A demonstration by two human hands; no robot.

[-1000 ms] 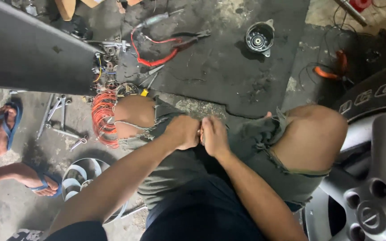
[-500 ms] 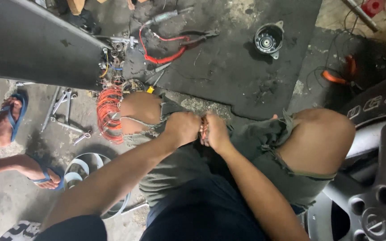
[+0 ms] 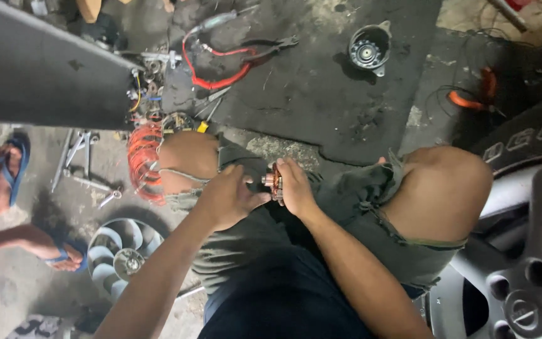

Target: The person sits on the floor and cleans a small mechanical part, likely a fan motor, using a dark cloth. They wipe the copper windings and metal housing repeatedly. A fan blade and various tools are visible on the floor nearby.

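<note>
While your left hand (image 3: 228, 198) and right hand (image 3: 296, 188) pinch the small copper-wound rotor (image 3: 275, 182) above your lap, treat it as dense and rigid; grip its core, since the windings look fragile.

This is a car repair workshop: a wheel (image 3: 522, 270), a fan (image 3: 117, 257), pliers (image 3: 233, 59), wrenches (image 3: 83, 166) and a motor part (image 3: 369, 49) lie on the dirty floor (image 3: 321, 94).
</note>
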